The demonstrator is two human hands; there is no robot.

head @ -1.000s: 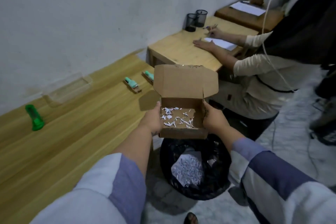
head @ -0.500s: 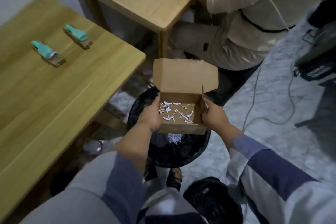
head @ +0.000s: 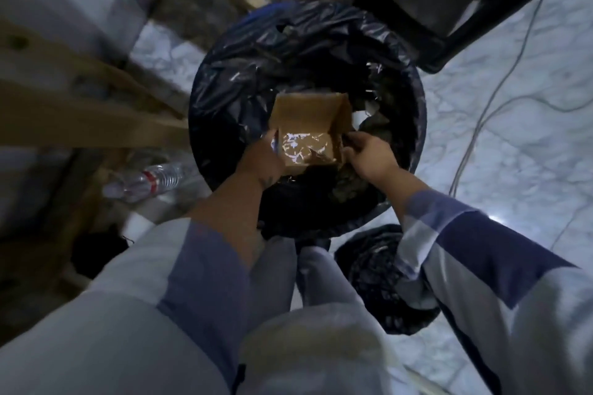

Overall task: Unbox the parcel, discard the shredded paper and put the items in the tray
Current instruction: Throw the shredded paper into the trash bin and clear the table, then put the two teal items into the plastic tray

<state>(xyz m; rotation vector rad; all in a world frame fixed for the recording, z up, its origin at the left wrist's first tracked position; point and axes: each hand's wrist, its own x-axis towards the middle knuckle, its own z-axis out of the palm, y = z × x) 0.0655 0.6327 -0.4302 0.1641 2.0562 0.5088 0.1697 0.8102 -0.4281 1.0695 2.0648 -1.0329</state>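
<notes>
Cardboard box (head: 306, 135) hanging open over bin (head: 224, 96) | left hand (head: 261, 159) and right hand (head: 369, 154) gripping its sides | paper scraps (head: 303, 146) clinging inside, dumping unfinished | tray not showing, items' placing unconfirmed

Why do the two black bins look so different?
The big bin fills the middle of the view; the small bin peeks out by the right sleeve. The box, held by both hands, hangs over the big bin; nothing hangs over the small bin. Both have shiny black bags and stand on the pale floor.
</notes>
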